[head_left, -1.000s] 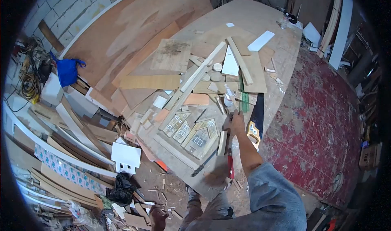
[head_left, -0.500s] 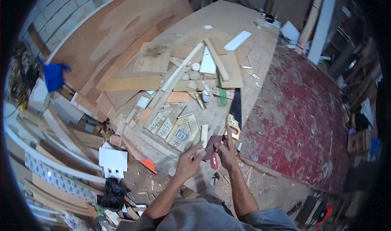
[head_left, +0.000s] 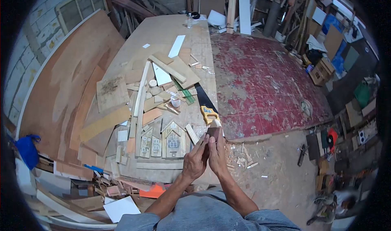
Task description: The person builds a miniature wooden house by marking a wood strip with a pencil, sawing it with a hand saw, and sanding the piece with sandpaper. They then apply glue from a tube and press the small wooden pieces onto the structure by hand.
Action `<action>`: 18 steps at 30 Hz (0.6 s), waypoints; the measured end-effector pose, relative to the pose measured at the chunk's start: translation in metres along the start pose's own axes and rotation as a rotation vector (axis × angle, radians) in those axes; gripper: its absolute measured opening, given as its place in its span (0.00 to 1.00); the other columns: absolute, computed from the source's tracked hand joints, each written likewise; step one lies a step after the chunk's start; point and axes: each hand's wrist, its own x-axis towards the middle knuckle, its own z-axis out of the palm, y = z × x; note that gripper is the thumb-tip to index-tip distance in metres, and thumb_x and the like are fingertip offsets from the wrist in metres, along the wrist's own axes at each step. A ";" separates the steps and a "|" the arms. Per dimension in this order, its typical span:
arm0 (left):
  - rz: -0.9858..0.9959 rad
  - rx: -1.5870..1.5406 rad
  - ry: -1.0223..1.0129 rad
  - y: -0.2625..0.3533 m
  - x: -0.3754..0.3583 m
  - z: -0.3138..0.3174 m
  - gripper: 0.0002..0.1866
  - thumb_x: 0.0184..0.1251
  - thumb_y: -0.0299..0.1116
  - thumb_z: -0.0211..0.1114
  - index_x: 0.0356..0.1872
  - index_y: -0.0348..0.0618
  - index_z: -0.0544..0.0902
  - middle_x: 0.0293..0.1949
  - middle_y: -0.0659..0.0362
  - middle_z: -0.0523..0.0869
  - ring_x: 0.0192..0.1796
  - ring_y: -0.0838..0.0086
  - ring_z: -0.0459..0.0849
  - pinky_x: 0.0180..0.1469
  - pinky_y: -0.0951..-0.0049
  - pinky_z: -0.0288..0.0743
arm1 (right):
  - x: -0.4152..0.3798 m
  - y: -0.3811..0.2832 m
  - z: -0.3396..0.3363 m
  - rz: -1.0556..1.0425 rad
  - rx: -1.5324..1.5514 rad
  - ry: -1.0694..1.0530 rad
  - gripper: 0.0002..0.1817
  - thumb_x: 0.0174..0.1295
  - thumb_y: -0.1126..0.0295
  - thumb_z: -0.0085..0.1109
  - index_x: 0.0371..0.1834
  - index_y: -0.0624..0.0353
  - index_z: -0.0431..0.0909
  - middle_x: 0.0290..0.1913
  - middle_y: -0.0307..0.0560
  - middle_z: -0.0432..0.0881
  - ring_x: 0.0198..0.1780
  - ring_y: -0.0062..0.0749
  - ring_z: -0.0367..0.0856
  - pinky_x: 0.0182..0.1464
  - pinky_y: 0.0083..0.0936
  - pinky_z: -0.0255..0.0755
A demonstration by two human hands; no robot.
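Observation:
My left hand [head_left: 195, 159] and my right hand [head_left: 217, 154] are close together over the near edge of the work table. Between their fingertips is a dark brown piece [head_left: 212, 130], with a pale block [head_left: 215, 124] at its far end. Both hands have their fingers pressed on the brown piece. Just beyond them lies a handsaw with a yellow handle [head_left: 209, 113] and a dark blade [head_left: 205, 95]. Left of my hands, small house-shaped panels [head_left: 173, 139] lie flat beside wooden strips. A small white-labelled bottle [head_left: 175, 102] is among the scraps.
The wooden table [head_left: 157, 29] bears boards, a white strip [head_left: 176, 46] and a green piece [head_left: 184, 91]. Red tiled floor [head_left: 260, 88] lies to the right. A blue bag [head_left: 27, 151] is at far left, an orange object [head_left: 152, 191] near the front. A person [head_left: 340, 202] is at lower right.
The view has turned to the right. My hands have come together around the brown piece, and the red object seen under them earlier no longer shows.

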 end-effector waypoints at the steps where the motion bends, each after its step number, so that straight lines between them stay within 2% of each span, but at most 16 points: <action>1: 0.026 0.017 0.007 0.003 -0.004 -0.011 0.32 0.63 0.22 0.64 0.71 0.39 0.70 0.69 0.45 0.73 0.54 0.46 0.84 0.45 0.60 0.84 | -0.009 -0.012 0.010 -0.004 -0.014 0.090 0.36 0.77 0.54 0.41 0.78 0.69 0.48 0.70 0.66 0.63 0.66 0.54 0.65 0.70 0.41 0.53; 2: 0.038 0.011 0.005 0.006 -0.008 -0.021 0.32 0.63 0.22 0.64 0.71 0.39 0.70 0.69 0.45 0.73 0.54 0.46 0.84 0.45 0.60 0.84 | -0.016 -0.021 0.018 -0.012 -0.028 0.176 0.34 0.77 0.54 0.40 0.77 0.68 0.53 0.69 0.66 0.64 0.66 0.54 0.64 0.71 0.42 0.52; 3: 0.050 0.023 0.007 0.008 -0.012 -0.030 0.33 0.61 0.21 0.64 0.71 0.38 0.70 0.69 0.44 0.73 0.55 0.48 0.85 0.44 0.60 0.84 | -0.021 -0.020 0.028 -0.054 -0.070 0.229 0.29 0.77 0.54 0.40 0.71 0.67 0.64 0.66 0.62 0.66 0.63 0.50 0.67 0.68 0.40 0.57; 5: 0.071 0.036 0.011 0.003 -0.021 -0.045 0.34 0.60 0.20 0.64 0.71 0.38 0.70 0.69 0.43 0.73 0.55 0.49 0.85 0.44 0.61 0.84 | -0.036 -0.026 0.035 0.002 0.002 0.174 0.28 0.77 0.54 0.41 0.69 0.67 0.67 0.63 0.59 0.67 0.61 0.46 0.68 0.66 0.36 0.59; 6: 0.041 -0.144 -0.006 -0.004 -0.027 -0.048 0.31 0.65 0.24 0.64 0.71 0.38 0.70 0.68 0.44 0.74 0.47 0.57 0.88 0.38 0.65 0.83 | -0.040 -0.034 0.036 0.064 0.076 0.110 0.28 0.77 0.53 0.41 0.66 0.67 0.71 0.61 0.56 0.68 0.60 0.43 0.68 0.65 0.33 0.61; 7: 0.011 -0.325 -0.023 -0.009 -0.031 -0.052 0.29 0.69 0.28 0.63 0.71 0.39 0.70 0.68 0.44 0.74 0.40 0.64 0.90 0.33 0.68 0.82 | -0.041 -0.035 0.036 -0.006 0.101 0.110 0.26 0.77 0.55 0.44 0.64 0.66 0.73 0.56 0.51 0.67 0.57 0.36 0.69 0.61 0.27 0.63; 8: 0.020 -0.326 -0.022 -0.015 -0.036 -0.058 0.29 0.69 0.28 0.63 0.71 0.39 0.70 0.68 0.44 0.74 0.40 0.64 0.90 0.33 0.68 0.82 | -0.041 -0.034 0.041 0.215 0.515 0.116 0.23 0.76 0.59 0.45 0.61 0.67 0.75 0.56 0.50 0.68 0.57 0.33 0.69 0.61 0.26 0.63; 10: -0.385 -0.948 -0.098 -0.017 -0.041 -0.079 0.24 0.79 0.40 0.55 0.69 0.39 0.72 0.59 0.51 0.82 0.26 0.82 0.79 0.24 0.78 0.72 | -0.043 -0.036 0.040 0.174 0.545 0.080 0.21 0.75 0.63 0.47 0.63 0.66 0.76 0.57 0.48 0.68 0.57 0.31 0.69 0.62 0.27 0.63; 11: -0.459 -1.008 0.018 -0.010 -0.039 -0.073 0.27 0.82 0.51 0.44 0.67 0.40 0.70 0.40 0.59 0.84 0.19 0.90 0.64 0.19 0.83 0.61 | -0.045 -0.040 0.043 0.174 0.546 0.080 0.21 0.75 0.63 0.47 0.63 0.66 0.76 0.57 0.48 0.68 0.57 0.31 0.69 0.62 0.27 0.63; 12: -0.456 -1.007 0.019 -0.010 -0.039 -0.072 0.27 0.82 0.51 0.44 0.67 0.40 0.70 0.40 0.59 0.84 0.19 0.90 0.64 0.19 0.83 0.61 | -0.045 -0.050 0.045 0.065 0.361 0.044 0.22 0.74 0.62 0.49 0.63 0.65 0.76 0.57 0.47 0.70 0.59 0.30 0.69 0.62 0.25 0.64; 13: -0.440 -0.892 0.029 -0.011 -0.039 -0.071 0.27 0.82 0.52 0.43 0.66 0.41 0.68 0.35 0.61 0.80 0.18 0.89 0.65 0.18 0.83 0.61 | -0.045 -0.056 0.046 -0.045 0.174 0.008 0.23 0.73 0.61 0.50 0.64 0.65 0.77 0.56 0.46 0.72 0.61 0.28 0.69 0.62 0.24 0.65; 15: -0.418 -0.767 0.056 -0.010 -0.038 -0.070 0.27 0.82 0.56 0.40 0.64 0.42 0.64 0.26 0.64 0.74 0.16 0.87 0.65 0.16 0.84 0.59 | -0.044 -0.057 0.045 -0.060 0.173 -0.029 0.22 0.72 0.64 0.51 0.65 0.64 0.77 0.58 0.47 0.72 0.62 0.29 0.68 0.64 0.24 0.64; 16: -0.417 -0.767 0.058 -0.008 -0.038 -0.071 0.27 0.82 0.56 0.40 0.64 0.42 0.64 0.26 0.64 0.74 0.16 0.87 0.65 0.16 0.84 0.59 | -0.044 -0.057 0.044 -0.066 0.176 -0.061 0.22 0.71 0.68 0.52 0.66 0.63 0.76 0.60 0.47 0.71 0.64 0.29 0.68 0.65 0.25 0.63; 17: -0.441 -0.868 0.088 -0.006 -0.040 -0.071 0.27 0.82 0.55 0.40 0.64 0.43 0.64 0.26 0.64 0.74 0.16 0.86 0.66 0.15 0.83 0.60 | -0.045 -0.051 0.043 -0.046 0.239 -0.070 0.20 0.69 0.73 0.56 0.64 0.63 0.77 0.61 0.47 0.71 0.63 0.29 0.70 0.61 0.23 0.67; 18: -0.462 -0.969 0.117 -0.005 -0.040 -0.072 0.26 0.82 0.55 0.40 0.64 0.43 0.65 0.26 0.64 0.74 0.16 0.86 0.66 0.15 0.83 0.60 | -0.045 -0.048 0.043 -0.044 0.241 -0.070 0.20 0.69 0.73 0.56 0.64 0.63 0.77 0.61 0.47 0.71 0.63 0.29 0.70 0.61 0.23 0.67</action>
